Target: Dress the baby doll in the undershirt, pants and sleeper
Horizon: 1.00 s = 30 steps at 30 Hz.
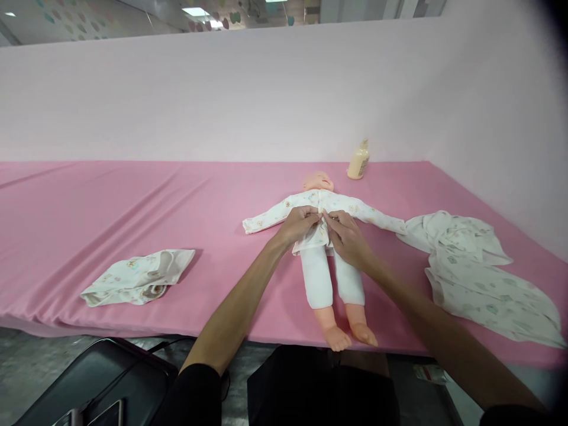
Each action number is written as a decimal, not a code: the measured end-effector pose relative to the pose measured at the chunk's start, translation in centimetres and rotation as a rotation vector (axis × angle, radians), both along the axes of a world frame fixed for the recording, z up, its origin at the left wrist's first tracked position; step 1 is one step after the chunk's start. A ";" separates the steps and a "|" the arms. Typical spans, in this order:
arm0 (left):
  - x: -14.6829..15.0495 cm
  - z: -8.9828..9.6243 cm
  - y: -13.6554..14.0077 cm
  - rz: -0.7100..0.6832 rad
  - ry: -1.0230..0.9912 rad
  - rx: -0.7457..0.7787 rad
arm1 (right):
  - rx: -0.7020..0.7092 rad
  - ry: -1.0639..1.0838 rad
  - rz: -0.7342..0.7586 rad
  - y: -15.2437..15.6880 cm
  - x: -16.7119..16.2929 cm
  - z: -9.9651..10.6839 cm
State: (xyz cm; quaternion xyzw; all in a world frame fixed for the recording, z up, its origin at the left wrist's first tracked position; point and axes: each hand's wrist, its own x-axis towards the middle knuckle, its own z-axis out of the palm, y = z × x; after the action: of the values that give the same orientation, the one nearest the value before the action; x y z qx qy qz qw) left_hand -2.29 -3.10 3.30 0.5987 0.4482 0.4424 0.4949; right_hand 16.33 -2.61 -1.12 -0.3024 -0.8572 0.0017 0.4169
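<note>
A baby doll lies on its back on the pink-covered table, its bare feet toward me at the front edge. It wears a white printed long-sleeved shirt with both sleeves spread wide, and white cloth covers its legs. My left hand pinches the shirt's front opening at the chest. Opposite it, my right hand pinches the other side, the fingertips of both hands almost meeting. What exactly lies between the fingertips, perhaps a fastening, is too small to make out.
A folded printed cloth lies at the left on the pink sheet. Crumpled white printed cloths lie at the right, touching the sleeve's end. A pump bottle stands behind the doll by the white wall. A black chair is at lower left.
</note>
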 end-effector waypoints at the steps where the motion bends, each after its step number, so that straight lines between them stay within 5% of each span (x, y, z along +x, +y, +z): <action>1: 0.0 -0.1 0.1 0.003 0.000 0.001 | -0.004 0.002 0.006 0.0 0.0 0.0; 11: 1.0 -0.4 -0.3 0.148 0.089 0.177 | -0.116 0.092 0.034 -0.2 -0.2 0.7; 17: 1.3 -0.5 -0.3 0.151 0.083 0.249 | -0.301 0.217 0.026 -0.4 -0.3 1.4; 30: 1.8 -0.1 -0.4 0.246 0.225 0.237 | -0.375 0.273 0.041 -0.5 -0.4 1.6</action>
State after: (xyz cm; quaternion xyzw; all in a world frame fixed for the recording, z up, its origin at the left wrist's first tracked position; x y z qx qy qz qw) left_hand -0.44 -3.53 3.17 0.6393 0.5151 0.4794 0.3101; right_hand 15.93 -3.12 0.51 -0.3541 -0.7835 0.2103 0.4653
